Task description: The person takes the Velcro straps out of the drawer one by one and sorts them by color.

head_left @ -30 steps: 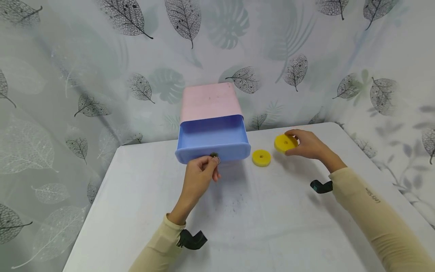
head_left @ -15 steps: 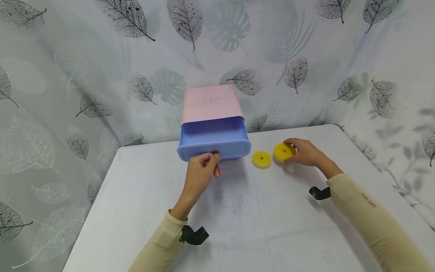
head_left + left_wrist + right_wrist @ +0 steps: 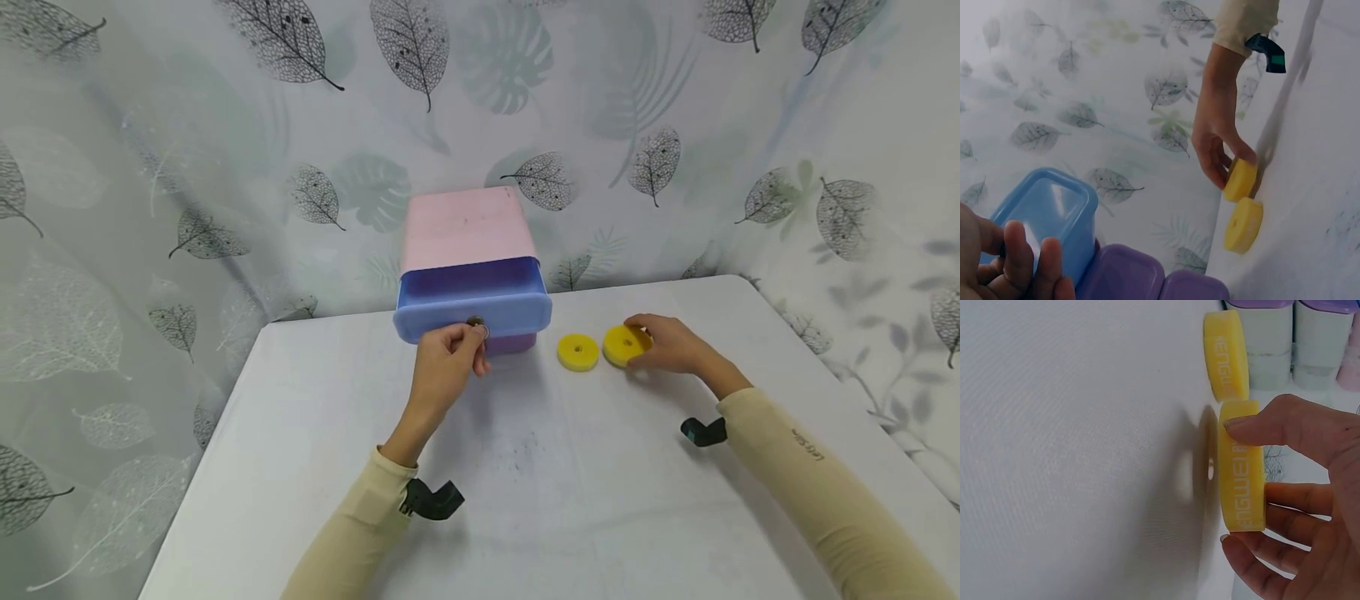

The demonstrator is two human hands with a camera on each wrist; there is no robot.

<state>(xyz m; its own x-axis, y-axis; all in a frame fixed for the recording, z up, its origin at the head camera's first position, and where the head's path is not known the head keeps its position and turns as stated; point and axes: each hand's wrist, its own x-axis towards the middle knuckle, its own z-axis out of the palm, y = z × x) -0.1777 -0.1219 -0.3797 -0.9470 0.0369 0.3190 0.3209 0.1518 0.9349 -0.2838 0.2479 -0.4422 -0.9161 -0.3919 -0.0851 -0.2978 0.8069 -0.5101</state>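
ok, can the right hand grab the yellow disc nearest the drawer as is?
Probably not without letting go: the right hand holds the other yellow disc. Otherwise the nearer disc looks exposed.

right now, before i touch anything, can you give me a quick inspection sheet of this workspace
Surface: white table, dark smudges near its middle.
Job's things: blue drawer partly out of a pink box, purple fronts below; held yellow disc beside a second yellow disc.
Clutter: nothing seen.
Hands: left hand pinches the ring pull on the blue drawer; right hand grips the held yellow disc.
Cables: nothing seen.
Surroundings: leaf-print backdrop behind the table.
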